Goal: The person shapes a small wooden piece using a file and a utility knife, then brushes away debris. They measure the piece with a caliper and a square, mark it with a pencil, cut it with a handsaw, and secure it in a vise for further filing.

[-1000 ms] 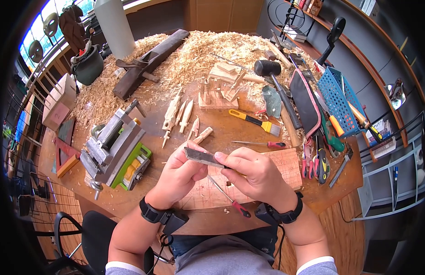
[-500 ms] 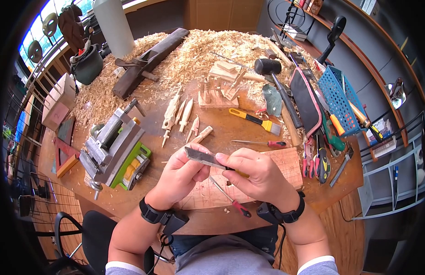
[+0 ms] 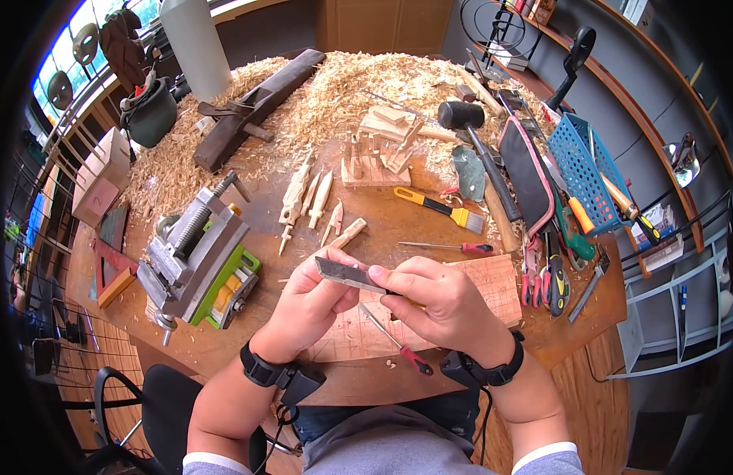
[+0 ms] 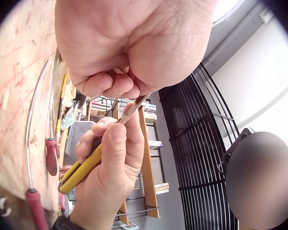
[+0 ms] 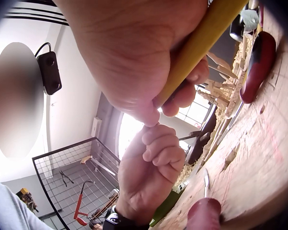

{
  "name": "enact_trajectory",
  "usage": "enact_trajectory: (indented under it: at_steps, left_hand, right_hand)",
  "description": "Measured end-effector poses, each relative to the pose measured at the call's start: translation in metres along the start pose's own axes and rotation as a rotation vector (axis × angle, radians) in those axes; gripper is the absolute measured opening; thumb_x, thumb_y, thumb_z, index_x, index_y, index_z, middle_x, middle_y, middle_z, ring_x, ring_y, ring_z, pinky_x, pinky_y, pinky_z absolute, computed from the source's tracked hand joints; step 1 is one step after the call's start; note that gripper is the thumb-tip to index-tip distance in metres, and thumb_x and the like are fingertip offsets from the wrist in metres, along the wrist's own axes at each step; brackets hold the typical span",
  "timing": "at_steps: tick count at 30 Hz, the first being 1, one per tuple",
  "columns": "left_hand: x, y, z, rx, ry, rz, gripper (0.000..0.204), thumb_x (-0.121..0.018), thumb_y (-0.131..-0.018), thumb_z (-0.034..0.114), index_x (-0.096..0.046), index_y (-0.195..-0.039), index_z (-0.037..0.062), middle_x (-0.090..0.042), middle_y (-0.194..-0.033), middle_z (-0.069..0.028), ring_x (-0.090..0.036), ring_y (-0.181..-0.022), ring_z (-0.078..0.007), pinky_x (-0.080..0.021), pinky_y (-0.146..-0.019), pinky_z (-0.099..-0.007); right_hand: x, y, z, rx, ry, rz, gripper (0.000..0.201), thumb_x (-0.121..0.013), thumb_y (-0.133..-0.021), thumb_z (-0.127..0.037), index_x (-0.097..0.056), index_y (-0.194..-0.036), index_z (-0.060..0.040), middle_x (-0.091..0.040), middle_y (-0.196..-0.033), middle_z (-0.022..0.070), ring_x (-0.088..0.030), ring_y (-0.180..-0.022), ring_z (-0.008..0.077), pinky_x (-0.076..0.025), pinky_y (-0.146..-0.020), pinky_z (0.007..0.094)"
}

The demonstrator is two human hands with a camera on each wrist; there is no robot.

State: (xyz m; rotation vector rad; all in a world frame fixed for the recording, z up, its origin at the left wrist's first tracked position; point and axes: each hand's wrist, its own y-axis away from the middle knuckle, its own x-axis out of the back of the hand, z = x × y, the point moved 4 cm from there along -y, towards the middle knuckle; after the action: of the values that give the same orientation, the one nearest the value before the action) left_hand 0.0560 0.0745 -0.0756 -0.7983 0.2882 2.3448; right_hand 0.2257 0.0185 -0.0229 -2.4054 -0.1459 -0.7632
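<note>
A chisel with a broad flat steel blade and slanted end lies across both hands in the head view. Its yellow and black handle is wrapped by the fingers of my right hand, whose thumb rests on the blade. My left hand has curled fingers and pinches the blade near its end, thumb against forefinger, as the left wrist view shows. Beneath them lies a flat wooden board marked with red lines. A red-handled screwdriver-like tool rests on that board below the hands.
A metal vise stands at left. Carved wooden pieces, a yellow brush and another red-handled tool lie ahead. A mallet and blue basket stand right; wood shavings and a plane are behind.
The chisel blade has shifted very slightly left and down since half a second ago, with both hands keeping their hold. Nothing else on the table has moved.
</note>
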Motion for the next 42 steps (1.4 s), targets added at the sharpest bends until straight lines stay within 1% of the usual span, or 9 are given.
enact_trajectory:
  at_steps: [14, 16, 20, 21, 22, 24, 35, 37, 42]
  left_hand:
    - [0.001, -0.001, 0.007, -0.012, -0.079, -0.013, 0.006, -0.049, -0.101, 0.006, -0.053, -0.105, 0.0056, -0.047, -0.076, 0.0023, -0.034, -0.063, -0.0071, -0.029, -0.058, -0.0244]
    - [-0.002, 0.002, 0.007, 0.000, -0.097, -0.023, 0.005, -0.049, -0.102, 0.008, -0.053, -0.104, 0.0056, -0.047, -0.076, 0.0023, -0.034, -0.063, -0.0071, -0.029, -0.058, -0.0244]
    - [0.001, -0.001, 0.005, -0.024, -0.079, -0.017, 0.008, -0.050, -0.103, 0.011, -0.054, -0.105, 0.0053, -0.051, -0.079, 0.0006, -0.040, -0.065, -0.0084, -0.033, -0.060, -0.0240]
    - [0.002, -0.005, 0.006, -0.011, -0.125, 0.006, 0.008, -0.050, -0.103, 0.012, -0.054, -0.105, 0.0050, -0.053, -0.080, -0.0001, -0.042, -0.067, -0.0090, -0.034, -0.061, -0.0238]
    - [0.001, -0.005, 0.006, 0.002, -0.134, 0.001, 0.008, -0.050, -0.103, 0.012, -0.054, -0.105, 0.0050, -0.053, -0.080, -0.0001, -0.042, -0.067, -0.0090, -0.034, -0.061, -0.0238]
    - [0.001, -0.004, 0.006, 0.000, -0.118, 0.014, 0.011, -0.050, -0.103, 0.011, -0.055, -0.109, 0.0042, -0.055, -0.082, -0.0013, -0.045, -0.069, -0.0096, -0.036, -0.063, -0.0237]
    - [0.005, -0.003, -0.002, -0.007, 0.001, -0.023, 0.012, -0.052, -0.101, 0.007, -0.054, -0.113, 0.0049, -0.053, -0.085, -0.0025, -0.044, -0.072, -0.0093, -0.035, -0.064, -0.0244]
    - [0.006, -0.002, -0.002, -0.009, 0.007, -0.031, 0.012, -0.052, -0.101, 0.007, -0.053, -0.114, 0.0047, -0.053, -0.084, -0.0027, -0.044, -0.072, -0.0093, -0.035, -0.064, -0.0244]
    - [0.006, -0.001, -0.001, -0.063, -0.007, -0.066, 0.010, -0.054, -0.101, 0.006, -0.052, -0.111, 0.0060, -0.056, -0.095, -0.0038, -0.047, -0.077, -0.0098, -0.036, -0.066, -0.0252]
  right_hand:
    - [0.003, -0.003, 0.009, 0.012, 0.138, 0.074, 0.032, -0.068, -0.087, -0.006, -0.068, -0.119, -0.0034, -0.063, -0.086, 0.0123, -0.063, -0.072, 0.0269, -0.052, -0.064, 0.0357]
    - [0.027, 0.002, 0.037, -0.363, 0.060, 0.235, 0.031, -0.066, -0.090, -0.006, -0.067, -0.121, -0.0020, -0.064, -0.086, 0.0117, -0.062, -0.073, 0.0211, -0.050, -0.066, 0.0323]
    - [0.042, 0.006, 0.035, -0.207, 0.036, 0.279, 0.032, -0.066, -0.091, -0.006, -0.066, -0.122, 0.0006, -0.066, -0.087, 0.0111, -0.060, -0.075, 0.0162, -0.047, -0.065, 0.0289]
    - [0.030, -0.001, 0.012, -0.269, -0.064, 0.121, 0.032, -0.067, -0.090, -0.006, -0.066, -0.121, 0.0014, -0.065, -0.086, 0.0124, -0.062, -0.075, 0.0200, -0.049, -0.067, 0.0308]
    - [0.024, 0.000, 0.011, -0.277, -0.069, 0.134, 0.032, -0.067, -0.090, -0.006, -0.066, -0.121, 0.0014, -0.065, -0.086, 0.0124, -0.062, -0.075, 0.0200, -0.049, -0.067, 0.0308]
    - [0.011, 0.000, 0.003, -0.072, -0.097, 0.024, 0.034, -0.068, -0.088, -0.005, -0.066, -0.121, 0.0007, -0.065, -0.087, 0.0138, -0.063, -0.076, 0.0251, -0.051, -0.069, 0.0330]
    - [0.001, 0.000, 0.000, -0.022, -0.058, -0.010, 0.038, -0.069, -0.085, -0.003, -0.065, -0.123, -0.0039, -0.063, -0.088, 0.0129, -0.064, -0.072, 0.0290, -0.052, -0.062, 0.0358]
    - [0.001, 0.000, -0.002, -0.054, -0.041, -0.027, 0.039, -0.072, -0.082, 0.002, -0.066, -0.121, 0.0009, -0.065, -0.087, 0.0125, -0.065, -0.076, 0.0255, -0.052, -0.067, 0.0329]
    - [-0.002, 0.000, -0.001, -0.046, -0.072, -0.018, 0.038, -0.071, -0.084, -0.001, -0.066, -0.121, -0.0016, -0.063, -0.086, 0.0127, -0.064, -0.074, 0.0274, -0.052, -0.064, 0.0347]
